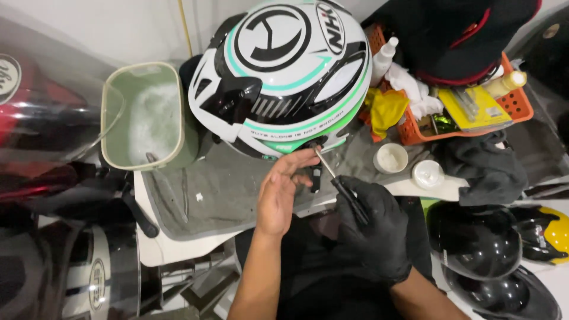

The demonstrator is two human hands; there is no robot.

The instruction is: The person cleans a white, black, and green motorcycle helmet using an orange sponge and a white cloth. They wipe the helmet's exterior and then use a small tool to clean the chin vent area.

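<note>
A white, green and black motorcycle helmet (284,71) rests on a grey towel (225,189) on a white table. My bare left hand (283,186) reaches up to the helmet's lower rim, fingers apart, fingertips touching near a small fitting. My right hand (370,228), in a black glove, grips a screwdriver (335,178) by its black handle. The metal shaft points up and left, and its tip meets the helmet's lower edge beside my left fingertips.
A pale green tub of soapy water (145,115) stands left of the helmet. An orange basket (510,104) with cloths and bottles sits at right, two small white jars (391,159) before it. Dark helmets (474,237) and visors lie around the table.
</note>
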